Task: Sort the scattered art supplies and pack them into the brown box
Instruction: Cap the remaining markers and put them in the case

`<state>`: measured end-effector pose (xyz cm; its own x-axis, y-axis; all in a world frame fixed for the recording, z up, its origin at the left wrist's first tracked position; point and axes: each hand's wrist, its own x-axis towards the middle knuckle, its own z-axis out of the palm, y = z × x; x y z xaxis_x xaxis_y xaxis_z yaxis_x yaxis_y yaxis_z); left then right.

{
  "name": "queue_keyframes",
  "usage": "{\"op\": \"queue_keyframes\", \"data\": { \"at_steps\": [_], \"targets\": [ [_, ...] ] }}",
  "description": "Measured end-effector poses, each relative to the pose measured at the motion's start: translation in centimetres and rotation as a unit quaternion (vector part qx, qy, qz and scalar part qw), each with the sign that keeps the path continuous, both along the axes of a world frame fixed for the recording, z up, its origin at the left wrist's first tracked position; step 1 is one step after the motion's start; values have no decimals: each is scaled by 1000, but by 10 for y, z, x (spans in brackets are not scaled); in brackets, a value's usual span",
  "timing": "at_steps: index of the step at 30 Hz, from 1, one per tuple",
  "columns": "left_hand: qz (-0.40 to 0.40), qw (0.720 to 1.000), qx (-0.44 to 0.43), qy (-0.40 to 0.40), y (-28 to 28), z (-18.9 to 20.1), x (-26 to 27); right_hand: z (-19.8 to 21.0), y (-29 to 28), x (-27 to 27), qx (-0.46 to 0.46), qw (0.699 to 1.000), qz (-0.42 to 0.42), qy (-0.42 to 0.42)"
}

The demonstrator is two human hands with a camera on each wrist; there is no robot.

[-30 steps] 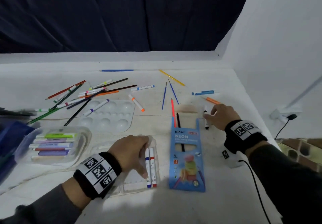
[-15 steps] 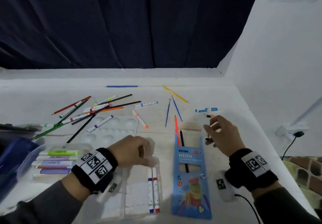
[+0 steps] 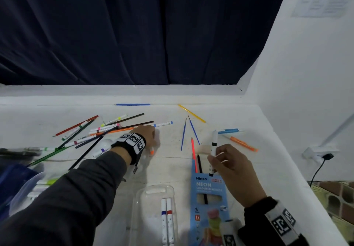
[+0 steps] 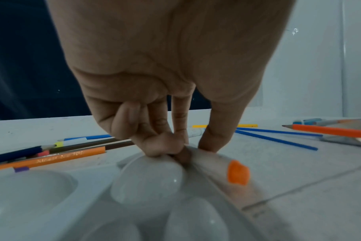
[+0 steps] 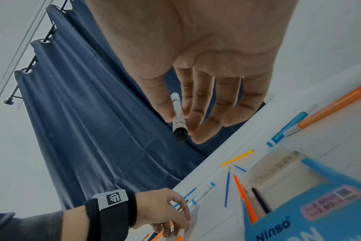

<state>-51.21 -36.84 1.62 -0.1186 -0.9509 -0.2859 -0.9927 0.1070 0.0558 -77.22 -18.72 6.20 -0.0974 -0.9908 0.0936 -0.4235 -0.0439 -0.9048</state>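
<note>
**Left hand now on orange-capped marker; right hand carries black-capped marker**

Landmark: the blue pencil box, lying flat on the white surface with a red and a black pencil sticking out of its far end.

Right hand: raised just over the far end of the pencil box. Its grip is closed on a white marker with black caps, pinched between thumb and fingers and held roughly upright. One second earlier this hand lay on the surface to the far right of the box, at that marker.

Left hand: well to the far left of the pencil box, at the edge of the white paint palette. Its grip is narrow, thumb and fingertips pinching an orange-capped marker that lies against the palette rim. Earlier this hand rested on the clear plastic case just left of the box; that case now lies uncovered, holding a blue-banded and a red-banded marker.

Loose pencils and markers lie scattered to the far left of the box; two blue brushes and a yellow pencil lie beyond it. The brown box is not in view.
</note>
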Motion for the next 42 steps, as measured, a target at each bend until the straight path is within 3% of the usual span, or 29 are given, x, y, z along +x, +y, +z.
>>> {"op": "queue_keyframes", "data": {
  "at_steps": [5,8,10,14,16,19,24,30,38,42],
  "targets": [
    [19,999,-7,41,5,11,-1,8,-2,3,-16,1000,16,5],
    [63,983,-38,165,16,29,3,9,-5,5,-54,998,14,8],
    [84,952,-70,286,31,47,6,9,-7,9,-76,997,9,3],
    [84,852,-117,503,88,85,9,8,-10,26,-64,997,42,-32],
    [65,822,-129,551,122,94,12,5,-8,37,-46,994,71,-64],
    [68,804,-101,582,168,87,23,-1,3,55,-2,986,118,-116],
    [123,811,-11,573,223,37,40,-23,25,79,102,966,229,-64],
    [90,837,84,533,249,2,40,-43,40,90,158,932,322,58],
    [61,884,98,454,241,-12,34,-57,38,96,175,927,322,76],
    [37,899,107,423,234,-14,34,-63,34,97,95,923,308,211]
  ]
}}
